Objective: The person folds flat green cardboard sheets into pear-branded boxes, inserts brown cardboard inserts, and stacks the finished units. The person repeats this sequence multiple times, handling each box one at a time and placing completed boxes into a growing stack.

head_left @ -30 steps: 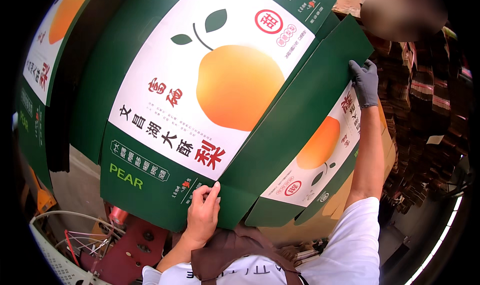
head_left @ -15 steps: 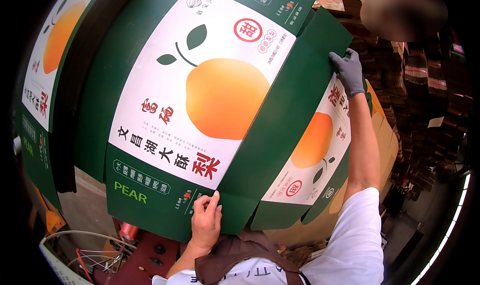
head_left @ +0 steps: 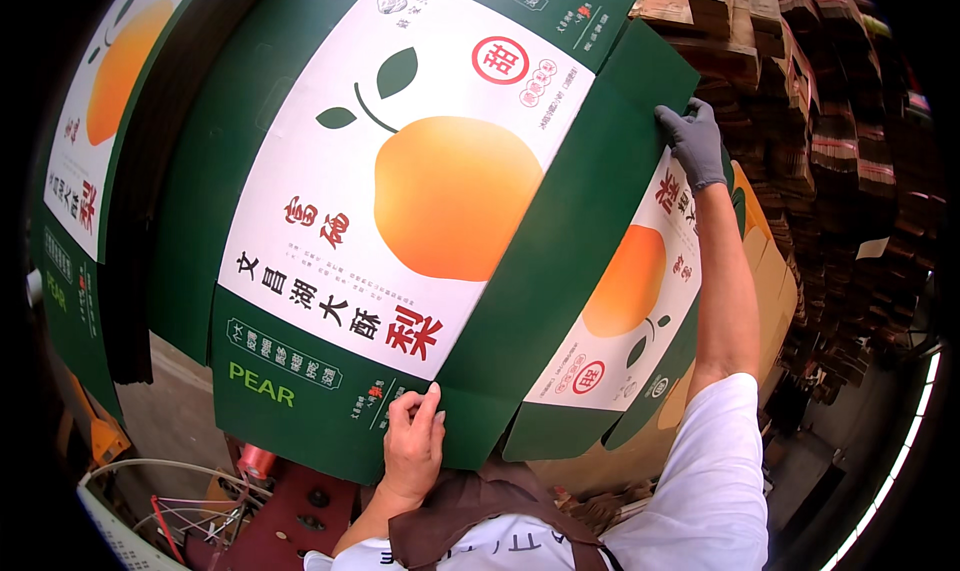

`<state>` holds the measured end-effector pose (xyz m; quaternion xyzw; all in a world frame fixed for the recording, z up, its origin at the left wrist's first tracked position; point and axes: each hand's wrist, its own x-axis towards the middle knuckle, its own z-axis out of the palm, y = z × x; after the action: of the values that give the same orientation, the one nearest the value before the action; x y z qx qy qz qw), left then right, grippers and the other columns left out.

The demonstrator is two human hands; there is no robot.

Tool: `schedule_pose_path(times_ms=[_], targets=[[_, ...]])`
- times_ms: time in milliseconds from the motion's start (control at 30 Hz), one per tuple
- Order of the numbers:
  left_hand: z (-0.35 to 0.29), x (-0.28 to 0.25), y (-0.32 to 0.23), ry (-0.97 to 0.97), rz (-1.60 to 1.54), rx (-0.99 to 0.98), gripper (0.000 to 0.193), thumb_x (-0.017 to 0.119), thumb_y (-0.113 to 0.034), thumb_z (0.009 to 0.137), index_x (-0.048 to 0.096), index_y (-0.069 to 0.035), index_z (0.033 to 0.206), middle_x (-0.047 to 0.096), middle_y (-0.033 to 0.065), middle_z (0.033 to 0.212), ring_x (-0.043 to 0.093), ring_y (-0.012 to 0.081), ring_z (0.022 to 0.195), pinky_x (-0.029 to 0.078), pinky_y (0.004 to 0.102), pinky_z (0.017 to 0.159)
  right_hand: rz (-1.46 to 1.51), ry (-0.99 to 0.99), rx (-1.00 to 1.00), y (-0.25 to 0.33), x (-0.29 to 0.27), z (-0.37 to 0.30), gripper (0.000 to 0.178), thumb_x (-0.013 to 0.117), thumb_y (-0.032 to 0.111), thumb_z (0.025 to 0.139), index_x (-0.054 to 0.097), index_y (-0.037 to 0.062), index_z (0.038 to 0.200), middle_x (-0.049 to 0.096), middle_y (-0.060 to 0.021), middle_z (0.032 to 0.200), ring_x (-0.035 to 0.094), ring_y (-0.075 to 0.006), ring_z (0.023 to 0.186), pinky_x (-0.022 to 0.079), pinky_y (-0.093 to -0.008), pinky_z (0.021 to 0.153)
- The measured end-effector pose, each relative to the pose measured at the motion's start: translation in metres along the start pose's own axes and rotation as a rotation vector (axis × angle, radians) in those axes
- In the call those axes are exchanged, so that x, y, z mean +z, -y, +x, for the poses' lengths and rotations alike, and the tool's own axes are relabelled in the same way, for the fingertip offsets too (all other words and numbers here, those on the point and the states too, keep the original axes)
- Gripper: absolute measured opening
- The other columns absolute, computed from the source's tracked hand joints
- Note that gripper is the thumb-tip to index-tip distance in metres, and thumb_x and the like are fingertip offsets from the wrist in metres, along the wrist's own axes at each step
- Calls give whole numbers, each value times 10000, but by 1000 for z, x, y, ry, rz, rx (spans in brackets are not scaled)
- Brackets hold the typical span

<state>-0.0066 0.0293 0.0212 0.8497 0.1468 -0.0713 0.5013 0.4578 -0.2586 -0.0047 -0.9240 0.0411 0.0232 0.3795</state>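
A large printed cardboard box blank [head_left: 600,161], green with white panels and yellow-orange pears, is spread before me. My right hand [head_left: 692,149], in a grey glove, grips the far right edge of its green flap. At the near edge my bare left hand [head_left: 412,441] lies against the lower green flap. Its fingers are curled in, with one digit pointing up along the card. Whether anything is pinched in them is hidden. A second pear panel [head_left: 628,281] shows on the right side, below my right forearm.
Another printed box blank [head_left: 75,141] stands at the far left, beyond a dark gap. Stacked flat cardboard [head_left: 830,141] fills the right background. A dark red machine part [head_left: 300,516] and a red spool [head_left: 258,461] sit at the lower left, beside a pale curved rim [head_left: 110,501].
My right hand and the flap it holds have shifted very slightly left and down. A blurred oval at the upper right is gone, and cardboard stacks show there. My left hand stays put.
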Motion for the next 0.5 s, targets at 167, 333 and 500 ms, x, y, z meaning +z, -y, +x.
schedule_pose_path(times_ms=[167, 333, 500], targets=[[0, 1, 0, -3, 3, 12, 476, 658, 64, 828, 576, -20, 1289, 502, 142, 1074, 579, 259, 819, 512, 348, 684, -150, -25, -17, -10, -3, 7, 621, 804, 305, 744, 542, -59, 1174, 653, -96, 882, 626, -164, 764, 515, -281, 723], [-1, 3, 0, 0, 25, 4, 465, 662, 52, 830, 583, -24, 1281, 505, 142, 1074, 582, 259, 817, 513, 347, 681, -255, -39, 13, -10, -1, 5, 680, 776, 369, 740, 516, -30, 1225, 677, -173, 1009, 668, -277, 919, 512, -342, 849], [0, 2, -1, -21, 55, 27, 449, 660, 36, 837, 588, -26, 1275, 507, 141, 1067, 581, 259, 815, 510, 347, 690, -312, -51, 28, 18, -1, -7, 719, 741, 393, 733, 483, 3, 1279, 669, -200, 1076, 657, -327, 987, 496, -378, 901]])
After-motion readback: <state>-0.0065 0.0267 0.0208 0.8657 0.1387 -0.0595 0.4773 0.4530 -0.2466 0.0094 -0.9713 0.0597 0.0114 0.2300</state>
